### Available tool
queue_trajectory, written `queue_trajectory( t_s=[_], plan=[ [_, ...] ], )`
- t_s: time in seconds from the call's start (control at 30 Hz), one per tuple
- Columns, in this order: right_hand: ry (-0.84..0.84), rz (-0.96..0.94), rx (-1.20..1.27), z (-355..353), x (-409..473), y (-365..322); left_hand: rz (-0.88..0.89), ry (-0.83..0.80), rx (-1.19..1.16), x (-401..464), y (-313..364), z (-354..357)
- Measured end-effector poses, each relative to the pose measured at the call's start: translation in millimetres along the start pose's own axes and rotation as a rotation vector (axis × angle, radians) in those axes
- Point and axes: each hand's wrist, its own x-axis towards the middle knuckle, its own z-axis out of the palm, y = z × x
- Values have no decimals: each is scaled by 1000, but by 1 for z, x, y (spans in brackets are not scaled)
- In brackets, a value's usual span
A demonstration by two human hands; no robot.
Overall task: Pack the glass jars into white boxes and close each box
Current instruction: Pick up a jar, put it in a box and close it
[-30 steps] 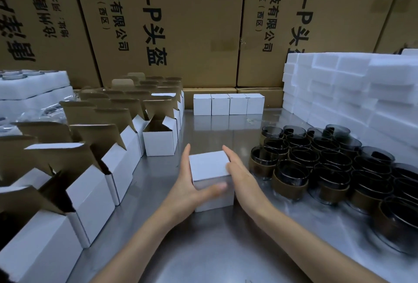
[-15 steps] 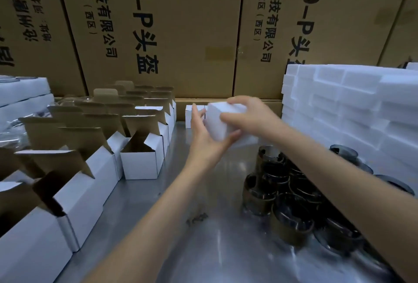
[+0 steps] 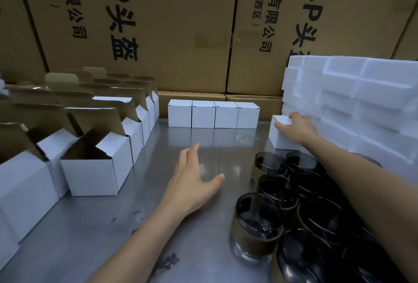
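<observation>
Overhead, "头盔" on brown cartons

grey metal table; open white boxes left; closed boxes at back; dark glass jars right; foam blocks far right

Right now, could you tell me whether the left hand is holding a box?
No, the left hand hovers open over the metal table, while the right hand holds the closed white box.

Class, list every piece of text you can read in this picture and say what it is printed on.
"0-P头盔", rotated sideways: left brown carton.
"有限公司 (西区)": same carton, smaller print.
"0-P头", cut off by the foam blocks: right brown carton.
"科技有限公司", "发区 (西区)": same carton.
White boxes and glass jars: no text visible.
</observation>
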Motion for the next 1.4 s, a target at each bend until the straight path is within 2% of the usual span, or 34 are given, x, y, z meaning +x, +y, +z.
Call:
queue_trajectory(
  t_s=[0.13, 0.23, 0.33, 0.47, 0.63, 1.03, 1.4],
  plan=[
    [-94, -37, -154, 4, 23, -1, -4, -4, 19, 0, 2, 1],
    [-16, -52, -303, 9, 34, -5, -17, 11, 14, 0, 2, 1],
    [53, -75, -341, 13, 41, -11, -22, 14, 14, 0, 2, 2],
    [62, -162, -322, 19, 48, -7, -19, 1, 20, 1, 2, 2],
    [90, -156, -463, 20, 51, -3, -10, 0, 10, 1, 3, 1],
    [-188, -177, -537, 20, 63, -22, 6, 0, -7, 0, 3, 1],
    [-249, -195, -557, 25, 55, -28, 7, -3, 4, 1, 0, 3]
  ],
)
